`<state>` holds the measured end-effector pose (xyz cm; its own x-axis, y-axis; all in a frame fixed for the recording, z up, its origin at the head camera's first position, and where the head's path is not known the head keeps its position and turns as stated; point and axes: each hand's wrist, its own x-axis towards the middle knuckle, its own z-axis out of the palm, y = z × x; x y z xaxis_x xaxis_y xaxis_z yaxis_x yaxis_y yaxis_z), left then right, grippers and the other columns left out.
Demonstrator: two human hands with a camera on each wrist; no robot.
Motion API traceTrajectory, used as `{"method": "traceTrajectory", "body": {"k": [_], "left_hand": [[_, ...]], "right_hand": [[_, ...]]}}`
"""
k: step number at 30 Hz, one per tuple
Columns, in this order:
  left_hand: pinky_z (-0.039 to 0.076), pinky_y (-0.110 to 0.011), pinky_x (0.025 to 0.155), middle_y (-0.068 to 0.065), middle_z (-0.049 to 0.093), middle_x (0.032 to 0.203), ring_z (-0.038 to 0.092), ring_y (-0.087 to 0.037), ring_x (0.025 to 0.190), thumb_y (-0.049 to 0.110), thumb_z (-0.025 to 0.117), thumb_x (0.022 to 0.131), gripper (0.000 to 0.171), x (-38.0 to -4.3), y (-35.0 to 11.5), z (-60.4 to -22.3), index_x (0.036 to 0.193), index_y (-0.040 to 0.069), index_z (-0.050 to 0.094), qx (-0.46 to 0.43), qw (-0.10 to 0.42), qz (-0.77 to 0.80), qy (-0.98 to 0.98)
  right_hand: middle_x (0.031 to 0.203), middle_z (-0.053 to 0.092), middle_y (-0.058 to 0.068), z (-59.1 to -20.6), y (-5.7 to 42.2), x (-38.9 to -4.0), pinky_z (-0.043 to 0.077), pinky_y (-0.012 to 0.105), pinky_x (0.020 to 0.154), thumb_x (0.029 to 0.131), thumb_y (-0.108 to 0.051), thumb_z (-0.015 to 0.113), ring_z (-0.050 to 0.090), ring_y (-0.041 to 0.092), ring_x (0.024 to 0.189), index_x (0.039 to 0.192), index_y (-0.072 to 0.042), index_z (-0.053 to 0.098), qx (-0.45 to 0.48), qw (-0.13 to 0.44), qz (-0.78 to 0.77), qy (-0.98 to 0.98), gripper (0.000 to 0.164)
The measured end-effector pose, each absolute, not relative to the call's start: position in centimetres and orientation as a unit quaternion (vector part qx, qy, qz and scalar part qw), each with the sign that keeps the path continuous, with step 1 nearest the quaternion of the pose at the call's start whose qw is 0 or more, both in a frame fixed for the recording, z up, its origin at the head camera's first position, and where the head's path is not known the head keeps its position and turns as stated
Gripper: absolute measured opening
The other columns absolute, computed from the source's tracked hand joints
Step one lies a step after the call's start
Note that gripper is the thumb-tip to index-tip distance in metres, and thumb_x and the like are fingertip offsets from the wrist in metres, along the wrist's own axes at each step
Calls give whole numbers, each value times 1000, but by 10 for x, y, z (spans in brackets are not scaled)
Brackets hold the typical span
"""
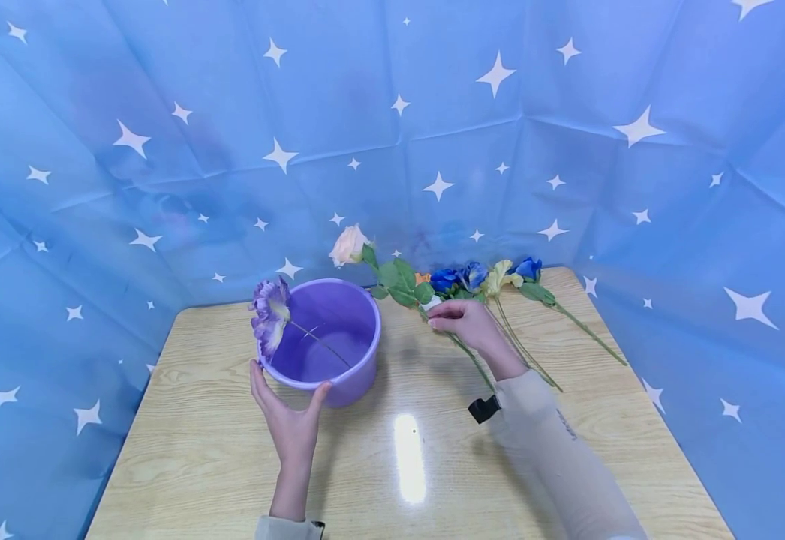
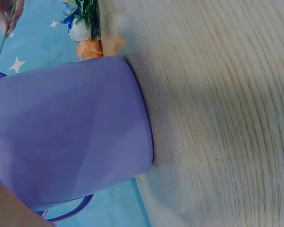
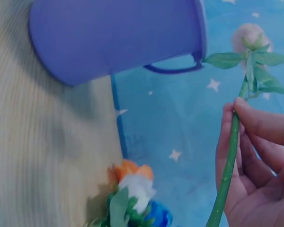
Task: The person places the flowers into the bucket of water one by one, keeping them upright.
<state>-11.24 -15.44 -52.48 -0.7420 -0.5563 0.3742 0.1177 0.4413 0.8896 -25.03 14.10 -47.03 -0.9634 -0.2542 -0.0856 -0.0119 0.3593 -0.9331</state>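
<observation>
A purple bucket (image 1: 355, 386) stands upright on the table. My left hand (image 1: 291, 420) grips its near side, thumb at the front rim and fingers at the left; only a bit of that hand (image 2: 7, 208) shows in the left wrist view. Inside the bucket leans a purple flower (image 1: 271, 315), its bloom resting over the left rim. Right of the bucket, my right hand (image 1: 470, 330) pinches the green stem (image 3: 229, 161) of a pale pink rose (image 1: 350, 246) between thumb and fingers. The rose is raised and tilted, its bloom beyond the bucket's far right rim.
Along the table's back right lie several flowers: an orange one (image 1: 422, 277), a white one (image 3: 137, 191), blue ones (image 1: 443, 280), a yellow one (image 1: 497, 277) and a blue rose (image 1: 527, 268) at the far end. A blue star-patterned cloth (image 1: 338, 90) hangs around the wooden table (image 1: 197, 420).
</observation>
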Motion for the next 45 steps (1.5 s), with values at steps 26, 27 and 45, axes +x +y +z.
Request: {"method": "traceTrajectory", "body": {"k": [26,27,45], "left_hand": [[18,-60,125,-12,14,167,17,-34,153,23,92,68,124,-112,-155,-526,161,11,11,136,333,-517,-777],[18,-59,125,-12,14,167,17,-34,153,24,92,68,124,-112,-155,-527,161,11,11,136,334,-516,-777],[19,-60,124,-16,17,166,18,-35,153,24,93,67,124,-113,-155,-526,160,7,12,129,342,-509,-779]], "right_hand": [[113,74,17,-419,67,-260,60,30,86,89,-11,74,70,24,100,112,-2,74,-174,109,-577,791,24],[111,74,16,-418,64,-261,60,29,84,89,-11,74,70,22,97,111,-2,75,-178,107,-576,791,23],[104,76,14,-414,-6,-270,59,22,80,86,-9,77,70,15,89,104,-3,77,-214,87,-591,772,19]]}}
